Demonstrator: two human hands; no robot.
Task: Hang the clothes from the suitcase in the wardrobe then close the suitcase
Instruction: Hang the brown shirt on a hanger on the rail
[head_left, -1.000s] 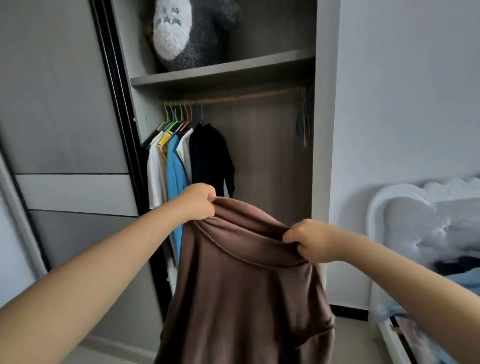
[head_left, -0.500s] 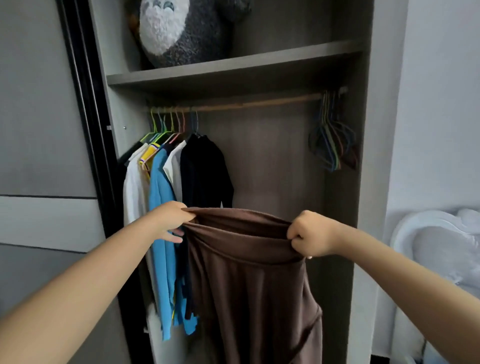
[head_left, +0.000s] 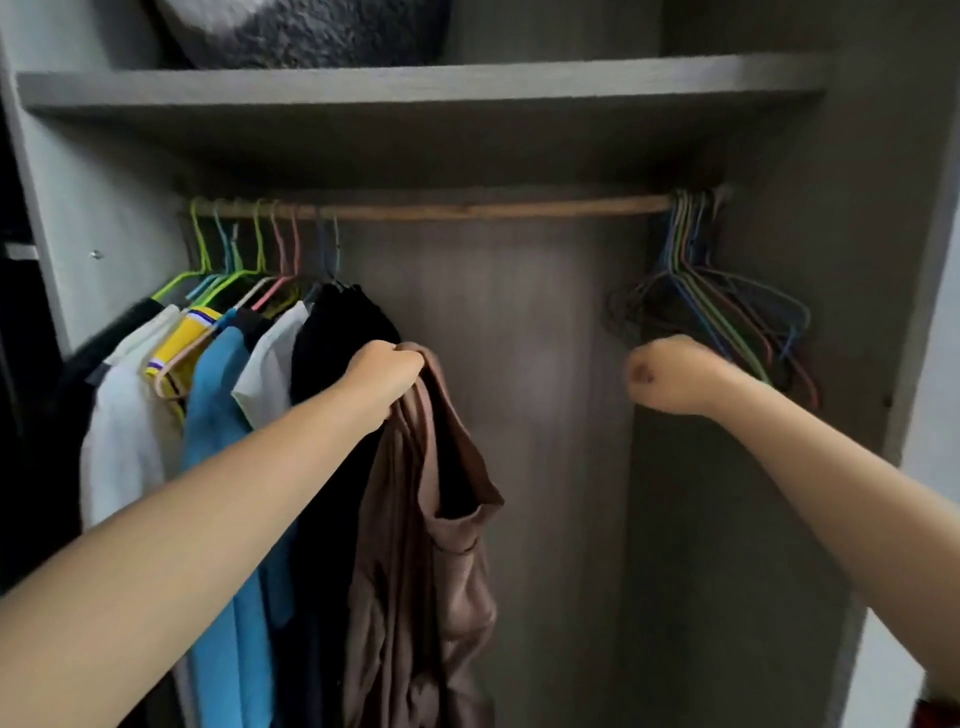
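Brown garment (head_left: 426, 519): held bunched at its top edge in front of the open wardrobe, hanging limp just beside the black top (head_left: 337, 338); no hanger is in it yet.
Left hand (head_left: 387, 376): fingers are curled tight round the gathered fabric.
Right hand (head_left: 667, 375): seen from behind as a curled fist just below the bundle of empty hangers (head_left: 727, 322); whether anything is pinched cannot be told.
Rail (head_left: 467, 210): bare wood is left between the hung clothes and the spare hangers.
Step in hand: 1 hanger is best freed singly from the tangle, then threaded through the neckline before the grip is eased.
Suitcase: not in view.
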